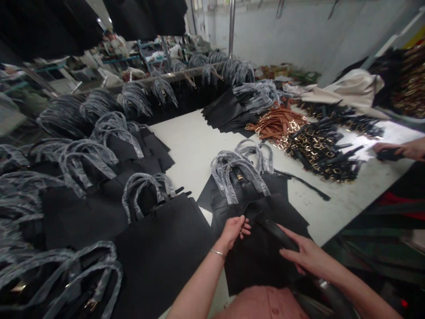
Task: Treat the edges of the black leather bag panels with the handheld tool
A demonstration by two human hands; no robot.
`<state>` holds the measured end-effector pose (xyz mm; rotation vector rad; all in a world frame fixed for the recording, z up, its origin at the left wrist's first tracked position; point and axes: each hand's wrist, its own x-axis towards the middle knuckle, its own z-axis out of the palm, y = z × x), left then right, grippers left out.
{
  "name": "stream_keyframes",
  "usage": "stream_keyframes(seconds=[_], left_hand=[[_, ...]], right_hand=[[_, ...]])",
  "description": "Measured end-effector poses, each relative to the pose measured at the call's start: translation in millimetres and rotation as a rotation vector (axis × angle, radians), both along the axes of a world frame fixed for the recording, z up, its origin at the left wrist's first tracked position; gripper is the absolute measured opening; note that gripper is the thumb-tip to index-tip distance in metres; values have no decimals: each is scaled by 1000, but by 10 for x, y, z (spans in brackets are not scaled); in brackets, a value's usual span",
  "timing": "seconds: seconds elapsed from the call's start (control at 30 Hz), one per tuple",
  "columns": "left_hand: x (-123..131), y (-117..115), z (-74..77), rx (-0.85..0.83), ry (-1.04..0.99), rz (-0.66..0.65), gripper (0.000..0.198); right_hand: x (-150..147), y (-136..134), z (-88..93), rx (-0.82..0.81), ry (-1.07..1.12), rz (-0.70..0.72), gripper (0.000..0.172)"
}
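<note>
My left hand (233, 231) is closed, thumb and forefinger pinching at the upper edge of a black bag panel (245, 270) in front of me. A small gold glint shows among its curled fingers; what it is I cannot make out. My right hand (300, 250) wraps round a long, smooth black piece (275, 232) that slants across the panel; whether it is a strap or a tool is unclear. Just beyond my hands lie more black panels with plastic-wrapped handles (241, 170) and a gold clasp (240, 177).
Stacked black bag panels (162, 248) with wrapped handles fill the left. On the white table (186, 133) lie brown straps (279, 120) and black straps with gold buckles (322, 150). At right, another person's hand (415, 149) holds a black object. Wrapped handles hang along a rail behind.
</note>
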<state>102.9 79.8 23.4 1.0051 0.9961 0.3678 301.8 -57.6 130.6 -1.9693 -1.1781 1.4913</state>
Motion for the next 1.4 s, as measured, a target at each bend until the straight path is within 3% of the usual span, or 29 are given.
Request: stream_keyframes(seconds=[0.17, 0.43, 0.6, 0.7, 0.87, 1.07, 1.2, 1.4], left_hand=[[-2, -151, 24, -102, -137, 165, 71], [11, -243, 115, -234, -138, 215, 74], [49, -285, 51, -353, -176, 325, 63], [78, -308, 53, -393, -175, 330, 55], [85, -401, 121, -267, -300, 382, 35], [91, -521, 75, 51, -381, 430, 42], [120, -542, 82, 62, -375, 398, 37], [161, -533, 17, -18, -336, 457, 44]], right_hand=[[-193, 6, 133, -51, 60, 69, 84], [-334, 216, 210, -16, 140, 9, 88], [-323, 180, 183, -74, 198, 56, 90], [-341, 213, 119, -13, 146, 39, 85], [-222, 209, 60, 55, 40, -36, 85], [-94, -65, 108, -49, 121, 22, 89], [-182, 15, 63, -91, 168, 47, 90], [-168, 156, 75, -4, 87, -110, 94]])
